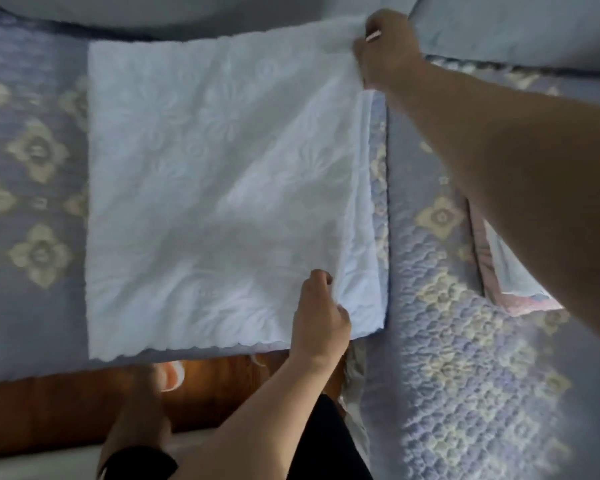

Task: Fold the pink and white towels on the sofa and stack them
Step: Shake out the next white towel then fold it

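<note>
The white towel is soft, light and limp, best taken by its corners. It is embossed, scallop-edged, lying flat to the sofa's front edge. The right hand pinches its far right corner; the left hand pinches the near one. A pink towel lies well apart.

Dim, soft indoor light, slightly blurred.
Dappled bright patches fell on the quilted sofa cover toward five o'clock; edges bowed from the wide lens.
</note>
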`<state>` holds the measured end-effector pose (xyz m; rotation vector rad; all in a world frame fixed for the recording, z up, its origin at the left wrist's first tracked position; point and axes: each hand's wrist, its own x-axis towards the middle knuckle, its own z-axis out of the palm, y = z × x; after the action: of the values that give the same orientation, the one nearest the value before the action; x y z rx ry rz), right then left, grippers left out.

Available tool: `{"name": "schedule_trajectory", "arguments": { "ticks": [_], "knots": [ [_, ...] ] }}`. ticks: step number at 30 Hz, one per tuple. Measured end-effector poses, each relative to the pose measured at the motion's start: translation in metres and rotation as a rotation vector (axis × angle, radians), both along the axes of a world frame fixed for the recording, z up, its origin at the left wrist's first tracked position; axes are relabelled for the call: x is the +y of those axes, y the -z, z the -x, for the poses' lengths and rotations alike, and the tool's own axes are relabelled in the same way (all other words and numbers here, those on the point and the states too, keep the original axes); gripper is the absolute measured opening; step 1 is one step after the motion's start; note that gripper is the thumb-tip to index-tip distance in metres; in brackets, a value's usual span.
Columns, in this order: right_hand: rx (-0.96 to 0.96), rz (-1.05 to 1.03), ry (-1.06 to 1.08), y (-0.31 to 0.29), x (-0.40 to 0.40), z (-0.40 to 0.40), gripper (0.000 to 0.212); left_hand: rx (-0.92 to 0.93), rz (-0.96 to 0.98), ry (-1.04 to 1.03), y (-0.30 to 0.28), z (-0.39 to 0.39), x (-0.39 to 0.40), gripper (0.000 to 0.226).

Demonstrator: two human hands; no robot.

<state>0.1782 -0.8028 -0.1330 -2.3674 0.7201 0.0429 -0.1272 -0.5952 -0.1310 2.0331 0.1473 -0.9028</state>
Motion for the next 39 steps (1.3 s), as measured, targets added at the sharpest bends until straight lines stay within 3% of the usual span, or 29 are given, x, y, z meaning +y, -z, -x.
{"name": "schedule_trajectory", "arguments": {
  "ticks": [8, 11, 13, 15, 17, 19, 21, 22, 24, 26, 28, 32, 35, 39],
  "knots": [
    [0.079, -0.003, 0.015, 0.027, -0.069, 0.000, 0.015, 0.029, -0.087, -0.005, 0.008, 0.011, -0.091, 0.027],
    [0.146, -0.183, 0.033, 0.053, -0.066, 0.014, 0.012, 0.179, -0.040, 0.093, 0.036, 0.010, -0.103, 0.044],
    [0.252, -0.373, 0.088, 0.069, -0.058, 0.037, 0.025, 0.260, 0.033, 0.167, 0.048, 0.005, -0.100, 0.058],
    [0.280, -0.472, 0.122, 0.080, -0.053, 0.069, 0.034, 0.274, 0.132, 0.107, 0.047, 0.000, -0.083, 0.049],
    [0.261, -0.459, 0.167, 0.085, -0.052, 0.104, 0.044, 0.155, 0.128, -0.012, 0.040, -0.005, -0.042, 0.034],
    [0.268, -0.453, 0.230, 0.086, -0.045, 0.145, 0.048, -0.147, -0.121, -0.119, 0.037, -0.015, 0.020, 0.031],
    [0.291, -0.459, 0.296, 0.081, -0.028, 0.197, 0.045, -0.361, -0.493, -0.182, 0.047, -0.025, 0.096, 0.036],
    [0.316, -0.445, 0.305, 0.080, -0.017, 0.227, 0.044, -0.355, -0.624, -0.210, 0.052, -0.031, 0.132, 0.041],
    [0.401, -0.445, 0.323, 0.076, 0.006, 0.290, 0.048, -0.140, -0.694, -0.294, 0.055, -0.040, 0.187, 0.054],
    [0.526, -0.457, 0.347, 0.072, 0.031, 0.342, 0.049, 0.039, -0.637, -0.349, 0.055, -0.047, 0.214, 0.066],
    [0.624, -0.461, 0.381, 0.072, 0.048, 0.376, 0.036, 0.081, -0.561, -0.414, 0.057, -0.052, 0.229, 0.057],
    [0.542, -0.462, 0.553, 0.070, 0.050, 0.405, 0.025, 0.247, -0.516, -0.294, 0.062, -0.052, 0.257, 0.070],
    [0.482, -0.733, 0.722, 0.067, 0.045, 0.405, 0.022, 0.336, -0.434, -0.151, 0.053, -0.047, 0.272, 0.043],
    [0.404, -0.954, 0.866, 0.054, 0.045, 0.400, 0.008, 0.203, -0.349, -0.147, 0.048, -0.040, 0.285, 0.018]
  ]
}}
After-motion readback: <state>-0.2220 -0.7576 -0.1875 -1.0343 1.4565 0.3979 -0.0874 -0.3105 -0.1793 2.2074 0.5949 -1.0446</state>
